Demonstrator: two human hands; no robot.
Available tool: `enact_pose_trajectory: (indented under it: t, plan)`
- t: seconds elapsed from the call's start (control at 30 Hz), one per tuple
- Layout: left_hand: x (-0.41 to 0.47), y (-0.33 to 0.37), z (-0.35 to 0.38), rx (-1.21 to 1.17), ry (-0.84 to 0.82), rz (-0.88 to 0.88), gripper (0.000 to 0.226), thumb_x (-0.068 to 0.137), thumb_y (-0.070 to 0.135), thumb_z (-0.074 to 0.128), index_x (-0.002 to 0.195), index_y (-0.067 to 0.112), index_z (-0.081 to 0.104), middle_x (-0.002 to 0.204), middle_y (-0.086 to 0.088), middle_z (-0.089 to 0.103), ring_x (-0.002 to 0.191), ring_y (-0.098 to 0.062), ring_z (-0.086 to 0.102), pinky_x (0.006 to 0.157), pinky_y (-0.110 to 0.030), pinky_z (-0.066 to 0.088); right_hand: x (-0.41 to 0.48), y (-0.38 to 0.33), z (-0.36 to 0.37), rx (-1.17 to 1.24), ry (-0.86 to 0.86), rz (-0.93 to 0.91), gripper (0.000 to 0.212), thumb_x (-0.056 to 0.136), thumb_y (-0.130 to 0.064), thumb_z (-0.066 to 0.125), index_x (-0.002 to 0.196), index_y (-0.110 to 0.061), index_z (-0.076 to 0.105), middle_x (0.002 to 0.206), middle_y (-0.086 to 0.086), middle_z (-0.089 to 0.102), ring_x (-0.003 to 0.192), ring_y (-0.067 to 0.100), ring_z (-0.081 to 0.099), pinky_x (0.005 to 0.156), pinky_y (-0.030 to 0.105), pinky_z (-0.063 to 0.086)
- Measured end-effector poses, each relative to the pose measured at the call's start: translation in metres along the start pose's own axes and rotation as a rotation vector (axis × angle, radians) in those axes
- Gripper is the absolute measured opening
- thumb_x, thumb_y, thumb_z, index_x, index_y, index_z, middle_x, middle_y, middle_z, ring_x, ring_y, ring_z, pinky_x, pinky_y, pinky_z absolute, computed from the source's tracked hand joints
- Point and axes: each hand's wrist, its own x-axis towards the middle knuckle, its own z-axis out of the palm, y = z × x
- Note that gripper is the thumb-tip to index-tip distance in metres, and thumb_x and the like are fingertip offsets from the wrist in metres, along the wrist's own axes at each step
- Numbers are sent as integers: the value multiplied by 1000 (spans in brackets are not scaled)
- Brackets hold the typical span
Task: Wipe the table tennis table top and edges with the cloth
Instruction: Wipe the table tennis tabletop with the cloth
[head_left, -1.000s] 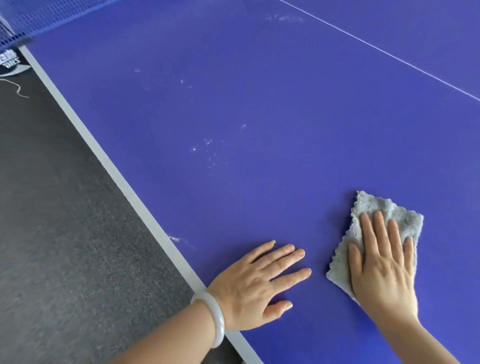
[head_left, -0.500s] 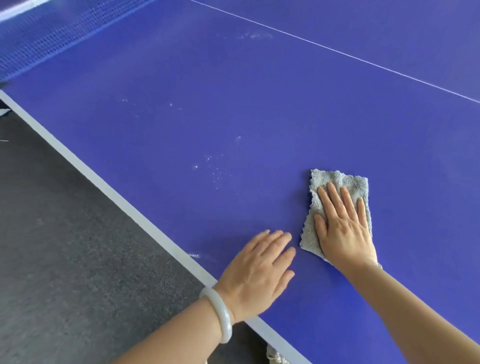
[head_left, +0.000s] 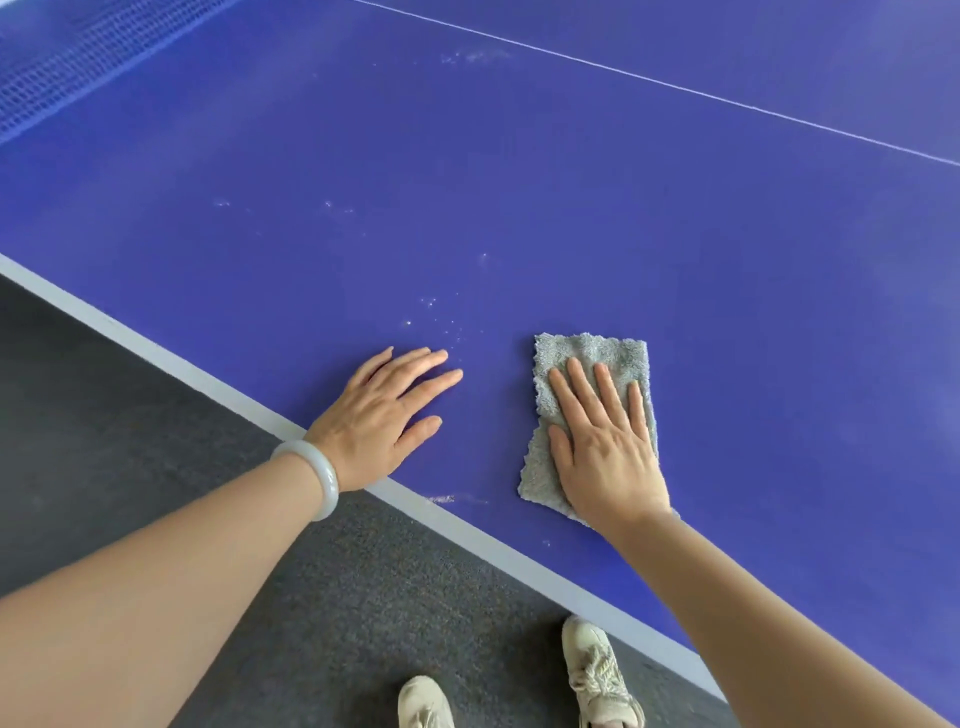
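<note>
The blue table tennis table fills most of the view, with a pale grey border line along its near edge. A grey folded cloth lies flat on the top near that edge. My right hand presses on the cloth with straight, spread fingers. My left hand rests flat on the bare table to the left of the cloth, a white bangle on its wrist. White specks and smears dot the surface just beyond my left fingertips.
The blue net crosses the top left corner. A thin white centre line runs across the far table. Dark grey carpet lies beside the table, with my pale shoes at the bottom.
My right hand has slid the cloth leftward and nearer the table's edge. My left hand has shifted along the table. The view has tilted down, bringing my shoes into sight.
</note>
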Motion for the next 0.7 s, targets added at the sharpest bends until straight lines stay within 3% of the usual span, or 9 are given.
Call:
enact_pose_trajectory:
  t: [0.1, 0.2, 0.33, 0.47, 0.6, 0.7]
  plan:
    - [-2, -1, 6, -38, 41, 27, 52, 104, 38, 24, 153, 26, 33, 160, 1, 29, 148, -17, 25, 122, -46, 17, -38, 30, -7, 6, -57, -81, 51, 107, -40, 12, 158, -34, 9, 165, -16, 3, 153, 9, -8, 125, 40, -4]
    - [-2, -3, 7, -72, 75, 32, 50, 105, 34, 24, 153, 26, 35, 159, 2, 30, 148, -17, 27, 122, -45, 17, -99, 47, -10, 91, -25, -33, 51, 106, -39, 16, 157, -36, 19, 165, -16, 13, 154, 10, 4, 124, 45, 6]
    - [-3, -2, 8, -129, 101, 42, 50, 105, 32, 25, 151, 20, 39, 158, 0, 34, 146, -18, 30, 122, -45, 18, -102, -4, 7, 45, 58, 204, 58, 101, -46, 18, 158, -32, 20, 165, -12, 12, 154, 14, -1, 124, 44, -1]
    - [-3, -3, 8, -296, 163, -59, 49, 103, 25, 31, 146, 5, 43, 153, -9, 40, 143, -25, 34, 120, -44, 24, -40, -93, 36, -32, 75, 295, 70, 98, -53, 9, 160, -20, 1, 167, 1, -7, 152, 25, -17, 122, 50, -12]
    - [-5, -2, 8, -251, 206, -89, 43, 101, 13, 37, 140, -2, 49, 147, -15, 46, 138, -31, 41, 120, -45, 25, -10, -129, 39, 9, 49, 167, 67, 101, -51, 11, 160, -20, 3, 167, 2, -7, 153, 25, -16, 122, 49, -14]
    - [-5, -4, 10, -236, 230, -85, 40, 100, 6, 43, 139, -1, 50, 146, -14, 47, 137, -31, 43, 119, -47, 27, -46, -67, 26, -18, 58, 68, 61, 103, -50, 15, 159, -26, 17, 166, -6, 7, 154, 19, 0, 125, 44, -1]
